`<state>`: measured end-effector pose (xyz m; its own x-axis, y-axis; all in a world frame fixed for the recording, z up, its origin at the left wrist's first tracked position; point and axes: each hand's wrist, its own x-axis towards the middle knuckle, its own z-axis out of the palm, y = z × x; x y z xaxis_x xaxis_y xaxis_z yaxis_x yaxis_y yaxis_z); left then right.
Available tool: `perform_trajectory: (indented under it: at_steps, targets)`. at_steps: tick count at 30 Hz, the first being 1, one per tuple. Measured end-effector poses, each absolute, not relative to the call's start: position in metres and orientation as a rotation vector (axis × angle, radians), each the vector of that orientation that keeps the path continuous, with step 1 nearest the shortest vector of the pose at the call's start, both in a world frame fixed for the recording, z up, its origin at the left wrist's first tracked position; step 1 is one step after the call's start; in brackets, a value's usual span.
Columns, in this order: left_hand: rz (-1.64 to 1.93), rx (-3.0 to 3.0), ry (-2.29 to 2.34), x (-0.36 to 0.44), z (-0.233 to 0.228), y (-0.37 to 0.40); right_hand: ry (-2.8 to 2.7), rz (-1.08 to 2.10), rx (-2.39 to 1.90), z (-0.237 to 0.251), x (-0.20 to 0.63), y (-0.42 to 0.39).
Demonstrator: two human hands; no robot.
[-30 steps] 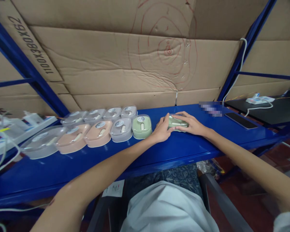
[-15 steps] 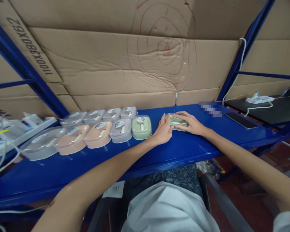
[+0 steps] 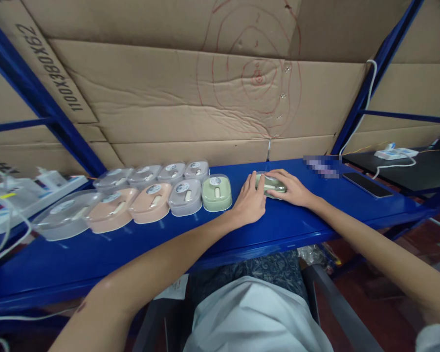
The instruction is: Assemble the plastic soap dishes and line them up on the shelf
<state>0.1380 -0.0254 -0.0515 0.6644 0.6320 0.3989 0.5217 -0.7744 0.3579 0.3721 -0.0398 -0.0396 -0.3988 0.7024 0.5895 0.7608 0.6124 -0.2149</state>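
Note:
A small green lidded container (image 3: 273,186) rests on the blue shelf between my two hands, partly hidden by the fingers. My left hand (image 3: 250,201) presses its fingers along the container's left side and lid edge. From the right, my right hand (image 3: 292,188) grips the same container, with the thumb at the front and the fingers over the back. Left of my left hand stands a second green container (image 3: 216,193) with a clear lid, a round sticker and a pale clip.
Two rows of similar containers stand on the left, among them a pink one (image 3: 151,203) and a grey one (image 3: 185,197). A phone (image 3: 367,184) lies at right. Power strips (image 3: 40,200) sit far left. A cardboard wall (image 3: 176,88) rises behind the blue shelf (image 3: 205,239).
My left hand has turned slightly, its fingers and thumb now closer together against the green container. My right hand keeps its hold. The view has shifted a little.

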Motion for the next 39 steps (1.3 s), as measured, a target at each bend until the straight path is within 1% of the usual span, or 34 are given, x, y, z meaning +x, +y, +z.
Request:
perform_trajectory:
  at_steps: [13, 21, 33, 39]
  targets:
    - [0.736, 2.682, 0.954, 0.138, -0.050, -0.030, -2.152, -0.184, -1.218, -0.043, 0.376, -0.036]
    - [0.740, 2.675, 0.948, 0.139, -0.050, -0.029, -2.146, -0.180, -1.214, -0.042, 0.375, -0.037]
    - [0.620, 2.777, 1.062, 0.139, -0.042, -0.036, -2.156, -0.181, -1.262, -0.039, 0.373, -0.039]
    - [0.651, 2.801, 1.056, 0.139, -0.044, -0.035, -2.157, -0.175, -1.278, -0.039, 0.373, -0.039]
